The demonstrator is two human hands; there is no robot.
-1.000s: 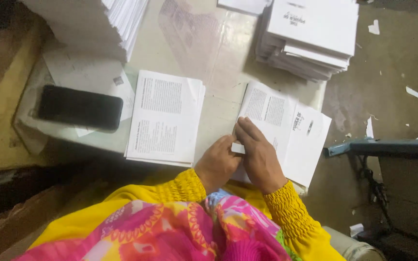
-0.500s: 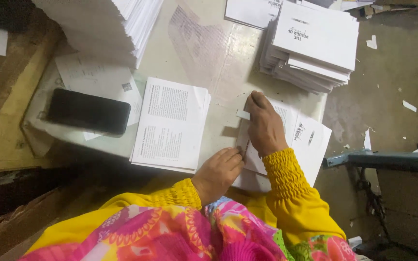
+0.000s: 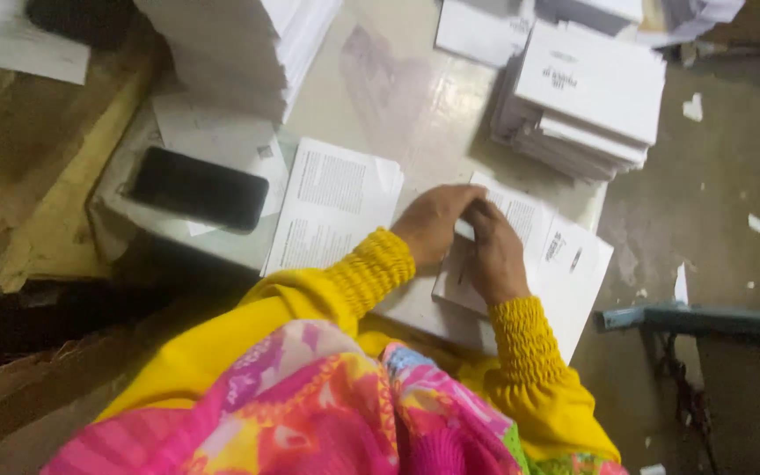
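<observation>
We see both hands meeting on a white printed paper sheet [image 3: 521, 215], folded like a leaflet, which lies on top of a small pile of like sheets [image 3: 573, 273] at the near right edge of the pale bench [image 3: 398, 97]. The left hand [image 3: 433, 224] is curled with its fingertips on the sheet's left edge. The right hand [image 3: 494, 255] lies flat along the sheet, fingers stretched out and close together, pressing down. A small white sliver [image 3: 464, 229] shows where the fingertips meet. We cannot tell whether the left hand pinches it or only rests on it, nor whether it is a corner of the paper or a separate piece.

We judge that the step in hand is working one sheet of the pile: holding it flat and lining up or creasing an edge. As we read it, the next move calls for the flat hand to keep the sheets beneath from sliding while the edges are kept square.

Just left lies a second printed white sheet [image 3: 332, 207], then a black phone [image 3: 197, 187]. Stacks of white booklets [image 3: 587, 88] stand farther back.
</observation>
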